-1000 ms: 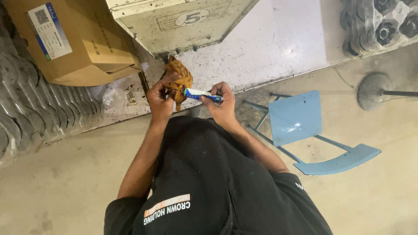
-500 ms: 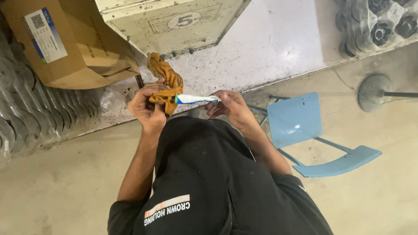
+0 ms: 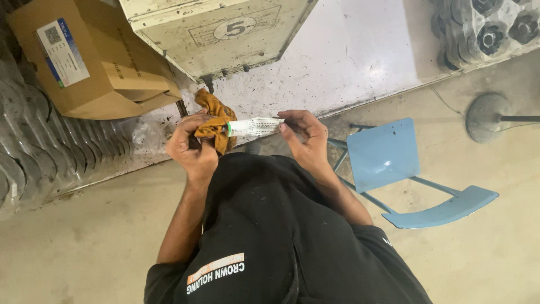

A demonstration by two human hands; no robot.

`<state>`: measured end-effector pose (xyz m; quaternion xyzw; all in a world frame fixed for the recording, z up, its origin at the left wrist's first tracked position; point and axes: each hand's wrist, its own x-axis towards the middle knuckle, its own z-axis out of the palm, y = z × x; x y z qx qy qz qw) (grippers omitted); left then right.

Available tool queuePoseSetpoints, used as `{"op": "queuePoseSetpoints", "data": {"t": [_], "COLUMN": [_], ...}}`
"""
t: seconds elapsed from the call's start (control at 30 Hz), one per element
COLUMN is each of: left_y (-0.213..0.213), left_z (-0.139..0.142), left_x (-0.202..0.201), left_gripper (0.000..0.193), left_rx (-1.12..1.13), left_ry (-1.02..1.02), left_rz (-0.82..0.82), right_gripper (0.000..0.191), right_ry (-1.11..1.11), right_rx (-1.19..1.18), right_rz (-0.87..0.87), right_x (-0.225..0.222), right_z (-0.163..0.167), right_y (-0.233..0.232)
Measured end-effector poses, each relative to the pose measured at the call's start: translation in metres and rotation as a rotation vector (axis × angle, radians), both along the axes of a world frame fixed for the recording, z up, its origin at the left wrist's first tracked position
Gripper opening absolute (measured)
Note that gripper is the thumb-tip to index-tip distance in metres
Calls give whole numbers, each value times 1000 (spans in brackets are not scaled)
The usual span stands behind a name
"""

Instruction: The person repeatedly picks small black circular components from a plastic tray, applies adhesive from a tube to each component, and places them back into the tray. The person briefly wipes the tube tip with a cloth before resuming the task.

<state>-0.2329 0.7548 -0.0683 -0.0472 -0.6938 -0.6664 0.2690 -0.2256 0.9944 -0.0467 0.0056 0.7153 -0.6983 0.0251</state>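
Observation:
My left hand (image 3: 191,147) is closed around a crumpled orange cloth (image 3: 215,121), which wraps the cap end of a small white tube (image 3: 254,126). My right hand (image 3: 304,135) pinches the tube's other end between thumb and fingers. The tube lies level between both hands, above the edge of a stained white worktop (image 3: 349,50). My black shirt (image 3: 270,236) fills the lower middle of the view.
A cardboard box (image 3: 84,62) and a cream metal cabinet (image 3: 219,28) stand on the worktop beyond my hands. Rows of grey metal discs (image 3: 34,152) lie at left and round black parts (image 3: 489,28) at top right. A blue chair (image 3: 394,163) and a round stand base (image 3: 488,115) are at right.
The tube has turned in my hands, so its white side shows instead of the blue one. Both hands sit a little lower in view, still holding cloth and tube.

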Motion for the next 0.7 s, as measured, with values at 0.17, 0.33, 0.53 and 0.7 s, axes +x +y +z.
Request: {"op": "queuePoseSetpoints", "data": {"t": [0.17,0.33,0.53,0.7], "left_y": [2,-7,-39,-39], "left_z": [13,13,29,38], "left_x": [5,4,9,10], "left_gripper": [34,30,26,25], "left_rx": [-126,-37,56,-44], "left_ry": [40,-18,-280,-336], "left_rz": [20,65,-41,-156], "right_gripper": [22,31,41,40], "right_ry": [98,169,-137,-223], "right_rx": [208,206,-127,285], "right_rz": [-78,-4,339,621], "right_x": [3,6,5,-2], "right_z": [-4,-14,-1,4], "right_y": [-14,-23,-14,-29]}}
